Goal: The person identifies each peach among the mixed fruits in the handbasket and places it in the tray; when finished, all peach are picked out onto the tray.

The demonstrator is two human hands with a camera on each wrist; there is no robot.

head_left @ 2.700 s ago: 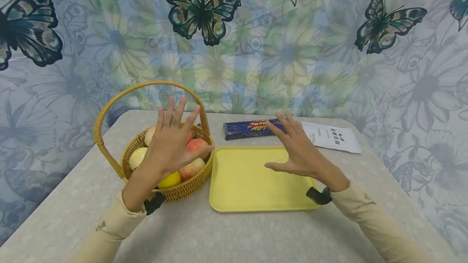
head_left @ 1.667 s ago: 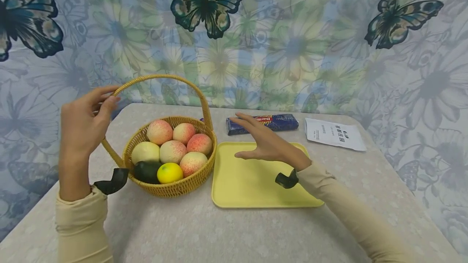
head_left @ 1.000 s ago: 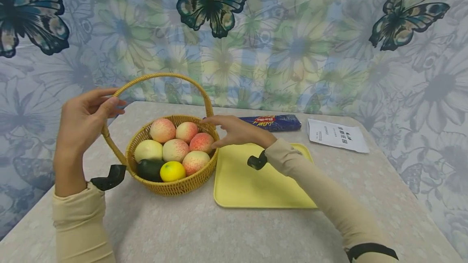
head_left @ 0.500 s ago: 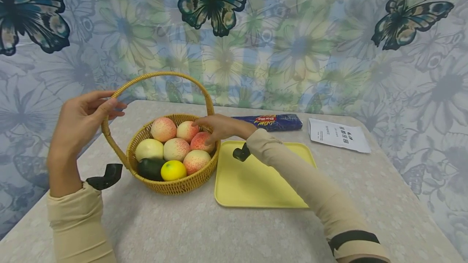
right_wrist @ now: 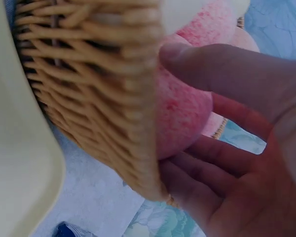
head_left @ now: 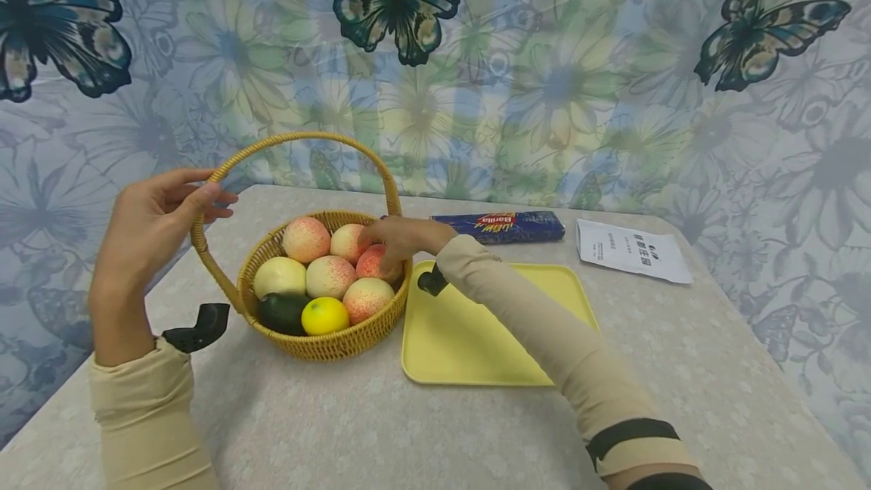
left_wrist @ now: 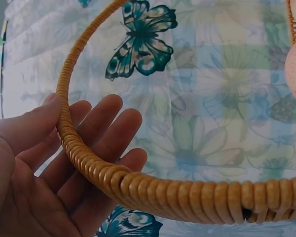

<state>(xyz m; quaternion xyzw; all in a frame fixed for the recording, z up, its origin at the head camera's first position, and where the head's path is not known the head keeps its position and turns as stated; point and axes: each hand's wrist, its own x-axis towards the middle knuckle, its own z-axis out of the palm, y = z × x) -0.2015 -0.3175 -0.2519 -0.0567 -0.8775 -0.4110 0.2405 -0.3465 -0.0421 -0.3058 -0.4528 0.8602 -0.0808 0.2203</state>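
My left fingers (left_wrist: 121,134) pinch the handle (head_left: 306,137), which should steady the basket (head_left: 327,348), while my right fingers (right_wrist: 192,190) curl round the red peach (right_wrist: 185,111) inside, their far contact hard to see, so gentle, even pressure seems best.

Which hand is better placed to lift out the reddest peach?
Probably the right hand: it curls around that peach at the basket's edge, while the left hand holds the basket handle.
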